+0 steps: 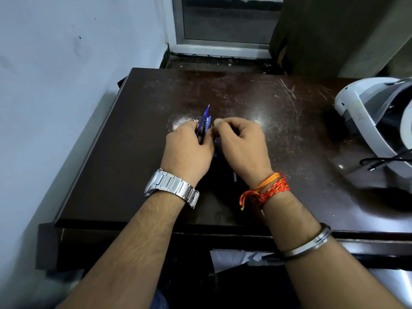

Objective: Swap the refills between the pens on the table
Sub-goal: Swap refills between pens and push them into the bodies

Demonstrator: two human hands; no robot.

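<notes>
A blue pen [205, 121] with white lettering on its barrel points its tip up and away from me, over the middle of the dark brown table [278, 112]. My left hand [188, 148] grips the pen's lower barrel. My right hand [242, 143] is curled just to the right, fingertips pinched against the pen's side. The pen's lower end is hidden between the two hands, with a dark blue part [215, 152] showing in the gap. A small pale piece [234, 176] lies on the table below the right palm.
A white headset [365, 117] with a black cable [379, 163] sits at the table's right edge. A pale wall runs along the left, a window frame [220, 45] behind the table. White paper [231, 257] sticks out under the front edge.
</notes>
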